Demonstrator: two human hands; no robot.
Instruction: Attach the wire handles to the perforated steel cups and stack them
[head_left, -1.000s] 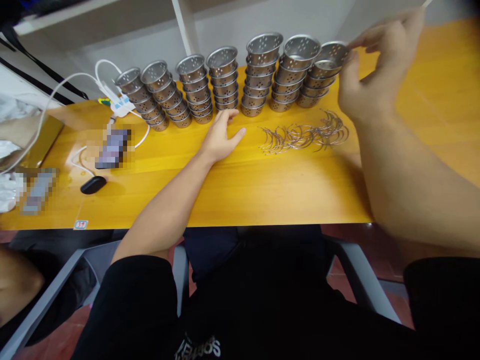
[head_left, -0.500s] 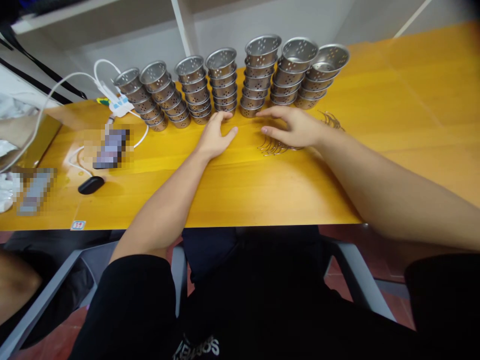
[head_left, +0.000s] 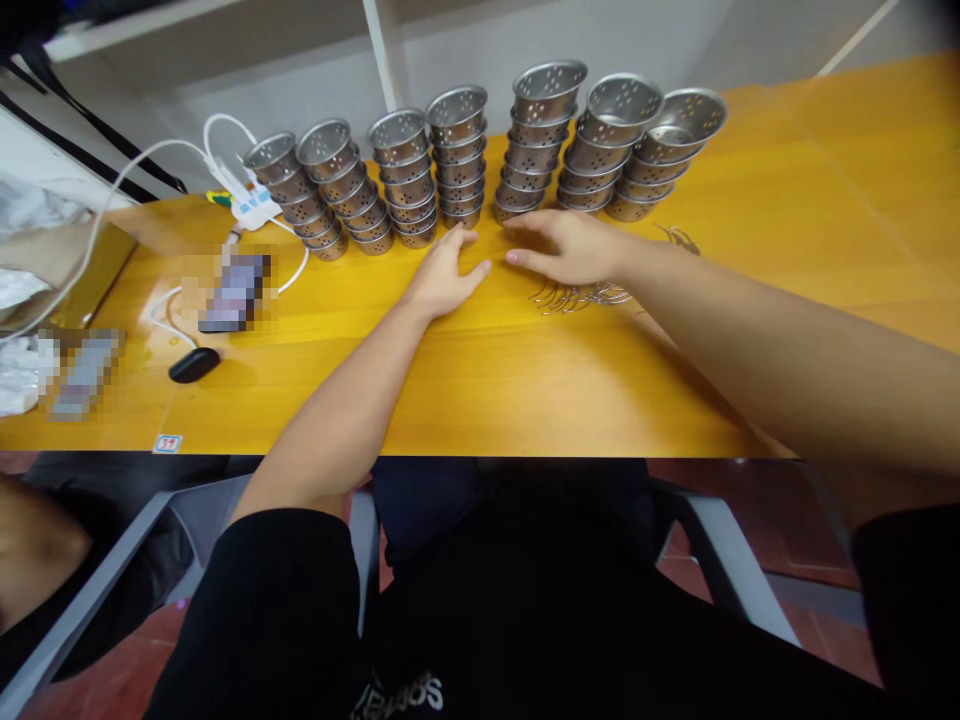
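Observation:
Several stacks of perforated metal cups stand in a row along the back of the table. My left hand (head_left: 444, 276) is over the table in front of the fourth stack of cups (head_left: 459, 150), thumb and fingers apart, with nothing in it. My right hand (head_left: 566, 246) hovers at the foot of the fifth stack of cups (head_left: 534, 155), its thumb and fingers spread and holding nothing visible. Whether its fingertips touch the stack I cannot tell. Thin curved metal wires (head_left: 559, 298) lie under and in front of my right hand, partly hidden by it.
More curved wires (head_left: 679, 239) lie beyond my right forearm. At left are a power strip (head_left: 255, 208) with white cables, a blurred-out phone-like object (head_left: 235, 293), a black mouse-like object (head_left: 194, 365) and plastic wrapping (head_left: 22, 375). Another person's leg (head_left: 37, 550) shows at lower left.
My right hand has shifted left relative to the stacks, closer to my left hand. The whole scene sits slightly farther right in view. The stacks stand as before.

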